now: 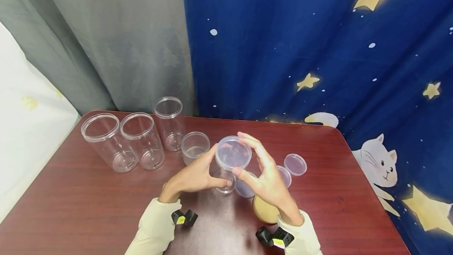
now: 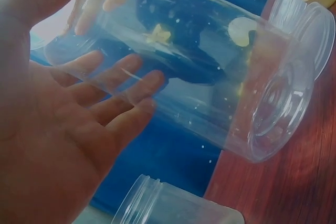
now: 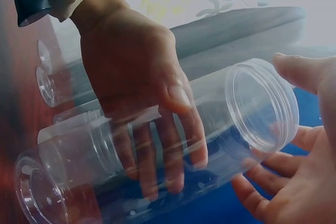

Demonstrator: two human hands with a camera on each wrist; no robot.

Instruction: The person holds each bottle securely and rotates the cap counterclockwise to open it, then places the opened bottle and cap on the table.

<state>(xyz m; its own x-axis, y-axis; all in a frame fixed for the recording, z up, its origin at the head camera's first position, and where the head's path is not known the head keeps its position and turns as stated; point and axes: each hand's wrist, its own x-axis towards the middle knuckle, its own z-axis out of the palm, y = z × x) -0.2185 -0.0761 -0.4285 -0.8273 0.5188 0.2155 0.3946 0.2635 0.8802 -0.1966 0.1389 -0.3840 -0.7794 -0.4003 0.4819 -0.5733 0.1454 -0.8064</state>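
A tall clear plastic jar stands upright on the table between my hands. A translucent round lid lies over its mouth. My left hand holds the jar's side, with the fingers seen through the clear wall and the thumb on the near side. At the top, my right hand grips the lid's rim, thumb on the near edge and fingers on the far edge. Whether the lid sits fully down on the jar is hard to see.
Three tall clear jars, a left one, a middle one and a far one, stand at left near a shorter tub. Several loose lids lie at right. A yellowish round thing is partly under my right wrist.
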